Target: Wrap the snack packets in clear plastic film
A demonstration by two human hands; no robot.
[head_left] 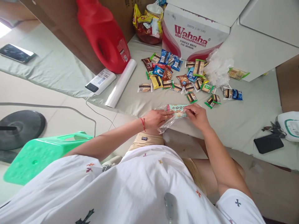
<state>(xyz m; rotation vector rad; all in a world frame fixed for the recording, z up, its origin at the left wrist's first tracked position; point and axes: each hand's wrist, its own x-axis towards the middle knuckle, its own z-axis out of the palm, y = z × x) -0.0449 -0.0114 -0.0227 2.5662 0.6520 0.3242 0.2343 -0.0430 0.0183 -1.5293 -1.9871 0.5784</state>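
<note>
- Mint-green packet [177, 111] is sitting just right of frame center, at the near edge of the cloth-covered surface [130, 96].
- Left hand [158, 119] is resting its fingers on the packet's left part; the thumb is hiding from where I'm standing, so I can't tell whether that grip is closing on it.
- Right hand [197, 115] is pinching the packet's right end between thumb and fingers.
- Clear film [165, 127] is spreading around the left fingers and below the packet. Can't tell whether it's enclosing the packet.
- Step in hand, my read: both hands are working packet and film together, likely lining one up with the other.
- Next move is probably calling for a steady left hand while the right is guiding its end; loose film could be snagging on the fingers.
- Snack packets [167, 73] are lying scattered at upper center to upper right, beyond the hands.
- Clear roll [121, 84] is lying diagonally left of them, beside the red jug [106, 39].
</note>
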